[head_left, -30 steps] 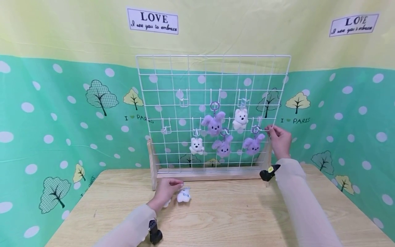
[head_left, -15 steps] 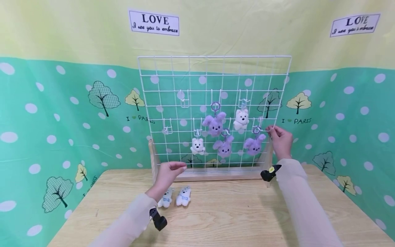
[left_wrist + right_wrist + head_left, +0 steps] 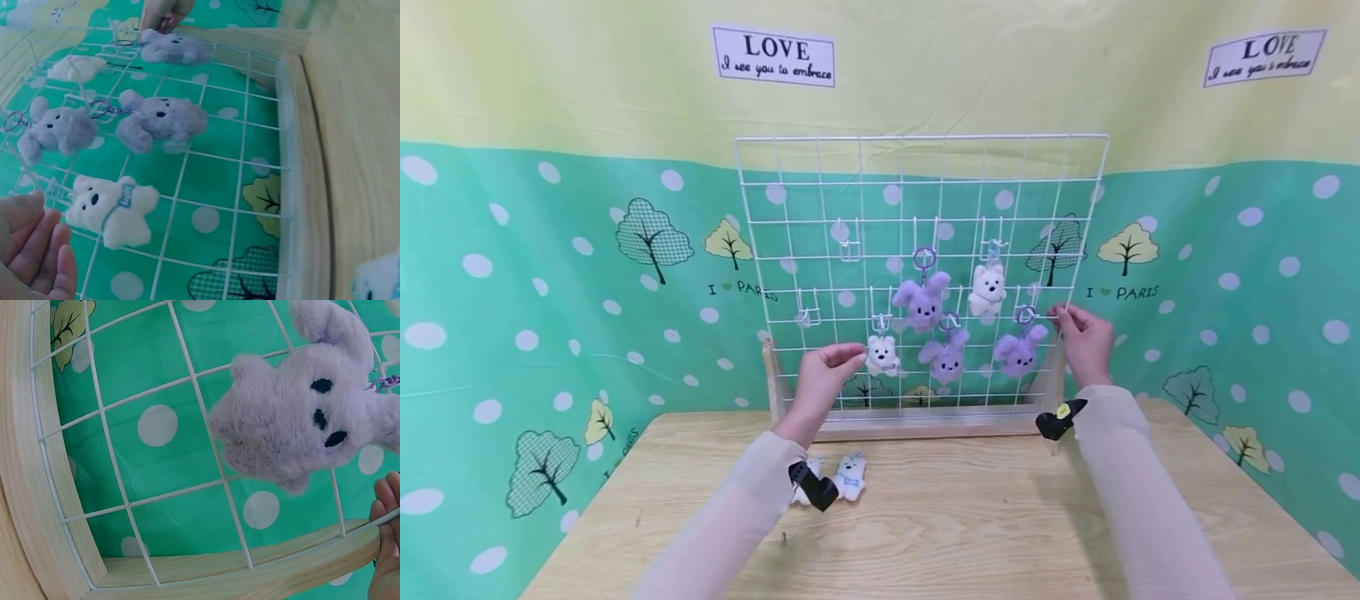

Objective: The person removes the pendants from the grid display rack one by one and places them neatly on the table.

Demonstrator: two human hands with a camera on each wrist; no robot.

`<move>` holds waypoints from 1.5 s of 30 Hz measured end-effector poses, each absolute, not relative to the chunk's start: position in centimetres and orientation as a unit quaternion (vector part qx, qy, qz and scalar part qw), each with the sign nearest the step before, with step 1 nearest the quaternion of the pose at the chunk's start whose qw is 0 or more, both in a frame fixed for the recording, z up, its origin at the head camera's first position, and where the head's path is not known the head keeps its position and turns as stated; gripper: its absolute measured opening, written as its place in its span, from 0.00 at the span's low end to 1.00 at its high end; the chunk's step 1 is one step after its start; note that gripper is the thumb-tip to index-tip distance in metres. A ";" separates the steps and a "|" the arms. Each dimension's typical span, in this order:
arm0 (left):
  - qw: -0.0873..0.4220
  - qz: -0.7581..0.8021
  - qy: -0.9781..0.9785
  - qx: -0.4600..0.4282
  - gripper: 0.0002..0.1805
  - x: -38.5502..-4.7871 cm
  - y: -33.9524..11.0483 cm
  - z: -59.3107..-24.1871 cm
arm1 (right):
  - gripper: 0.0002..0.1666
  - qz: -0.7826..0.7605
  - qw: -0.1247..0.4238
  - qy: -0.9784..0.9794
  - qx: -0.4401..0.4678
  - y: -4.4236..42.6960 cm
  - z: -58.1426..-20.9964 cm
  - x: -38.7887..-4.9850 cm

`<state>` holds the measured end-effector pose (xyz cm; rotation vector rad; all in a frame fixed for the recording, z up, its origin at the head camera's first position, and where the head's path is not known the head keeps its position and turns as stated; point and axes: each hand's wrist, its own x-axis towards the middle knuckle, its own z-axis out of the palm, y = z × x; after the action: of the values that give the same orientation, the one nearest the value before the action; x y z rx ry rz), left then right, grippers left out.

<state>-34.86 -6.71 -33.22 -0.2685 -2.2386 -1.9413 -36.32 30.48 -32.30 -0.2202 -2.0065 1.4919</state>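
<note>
My left hand (image 3: 827,379) is raised to a white plush bear keychain (image 3: 882,356) hanging low on the white wire grid (image 3: 820,181). In the left wrist view, the fingers (image 3: 40,247) lie just beside this bear (image 3: 112,209), near its hook, with nothing seen between them and the thumb. Whether they touch it, I cannot tell. My right hand (image 3: 1086,346) pinches the grid's right edge beside a purple plush bunny keychain (image 3: 1017,354). Two more bunnies and another white bear (image 3: 987,289) hang nearby.
Two white bear keychains (image 3: 850,477) lie on the wooden table (image 3: 940,533) below my left forearm, one partly hidden. Wooden feet (image 3: 771,387) hold the grid upright. Wire hooks (image 3: 807,317) project at its left. A patterned green cloth (image 3: 685,358) hangs behind.
My left hand has risen from the bears on the table to the bear hanging on the grid. The right hand has stayed at the grid's right edge.
</note>
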 end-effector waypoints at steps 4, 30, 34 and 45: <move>0.095 -0.655 -0.744 -0.090 0.12 -35.3 -6.1 -32.6 | 0.23 0.568 0.310 -0.758 -0.081 30.5 -32.2 -36.3; 0.132 -0.658 -0.737 -0.081 0.11 -37.0 -3.7 -31.5 | 0.19 0.604 0.282 -0.724 -0.178 29.5 -30.6 -36.1; 0.138 -0.653 -0.741 -0.075 0.10 -37.1 -3.4 -31.4 | 0.18 0.627 0.277 -0.701 -0.199 29.1 -30.3 -36.1; 0.156 -0.645 -0.746 -0.067 0.08 -37.6 -2.7 -31.0 | 0.20 0.625 0.281 -0.697 -0.209 29.4 -30.4 -36.5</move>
<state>-37.63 -2.65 -30.99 -0.1908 -2.1351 -1.8459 -36.45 29.35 -30.43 -0.5598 -1.8685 1.6748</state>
